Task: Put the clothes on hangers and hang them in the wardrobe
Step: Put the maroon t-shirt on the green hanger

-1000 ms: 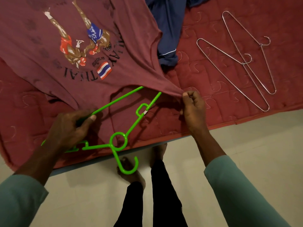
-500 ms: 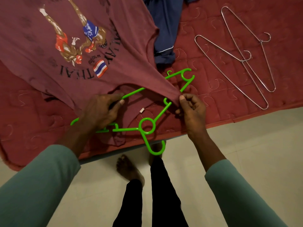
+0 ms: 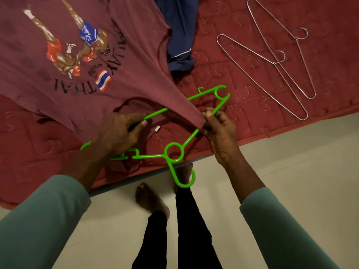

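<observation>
Shirt [image 3: 136, 90] pinched by right hand [image 3: 219, 131]; left hand [image 3: 118, 134] grips green hanger [image 3: 150, 156].

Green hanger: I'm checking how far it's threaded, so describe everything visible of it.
Bright plastic-looking, the green hanger has a ring under its hook, which points toward the person. One end pokes out from under the maroon T-shirt, over the red quilt. The left hand grips its bar; the right hand pinches the shirt beside it.

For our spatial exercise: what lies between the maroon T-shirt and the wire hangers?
Head view: a navy garment beside the T-shirt, the green hanger's end lower down, then bare red quilt before the wire hangers.
</observation>
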Available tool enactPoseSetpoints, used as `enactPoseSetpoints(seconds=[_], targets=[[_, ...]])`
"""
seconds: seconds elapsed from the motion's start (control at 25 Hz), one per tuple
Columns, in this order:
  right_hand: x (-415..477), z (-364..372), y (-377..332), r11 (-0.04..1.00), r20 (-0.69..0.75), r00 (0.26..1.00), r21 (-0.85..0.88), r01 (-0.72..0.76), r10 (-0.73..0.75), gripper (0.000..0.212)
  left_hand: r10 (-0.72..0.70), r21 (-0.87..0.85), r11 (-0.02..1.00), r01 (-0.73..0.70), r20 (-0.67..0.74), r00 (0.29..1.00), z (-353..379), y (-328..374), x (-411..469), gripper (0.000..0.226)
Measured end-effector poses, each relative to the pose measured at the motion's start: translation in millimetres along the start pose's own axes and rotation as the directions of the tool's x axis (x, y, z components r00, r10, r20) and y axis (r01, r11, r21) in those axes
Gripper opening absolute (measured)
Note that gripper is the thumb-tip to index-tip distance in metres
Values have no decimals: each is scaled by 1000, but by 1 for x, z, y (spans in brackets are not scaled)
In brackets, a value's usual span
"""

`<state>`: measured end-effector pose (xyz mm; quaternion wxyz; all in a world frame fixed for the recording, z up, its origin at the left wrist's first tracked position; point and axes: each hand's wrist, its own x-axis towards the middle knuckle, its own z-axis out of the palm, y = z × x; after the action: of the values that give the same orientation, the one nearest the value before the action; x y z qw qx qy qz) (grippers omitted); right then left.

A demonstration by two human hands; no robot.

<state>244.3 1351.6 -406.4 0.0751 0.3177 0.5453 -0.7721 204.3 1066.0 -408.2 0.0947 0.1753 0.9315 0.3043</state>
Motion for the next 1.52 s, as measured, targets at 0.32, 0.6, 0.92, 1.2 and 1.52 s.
enactPoseSetpoints(seconds=[0.32,0.6,0.92,1.2,1.52], targets=[[-5,2,-2,993,-81,990,-25,-116,114,13,-65,-22,998,65,3,998,1,6,-29,36],[-8,17,-1,981,-14,981,-10,-195,195,30,-74,-17,997,72,-102,992,5,18,-34,23],[7,22,9,880,-371,890,-471,66,-265,50,-144,43,988,146,-53,988,-23,-17,-31,35],[-54,89,60,12,712,675,-686,727,-192,44,-772,-240,631,738,-288,567,-8,-11,-110,27],[-23,75,45,131,588,789,-781,611,-176,39,-898,-370,430,823,-80,433,9,13,-121,53]])
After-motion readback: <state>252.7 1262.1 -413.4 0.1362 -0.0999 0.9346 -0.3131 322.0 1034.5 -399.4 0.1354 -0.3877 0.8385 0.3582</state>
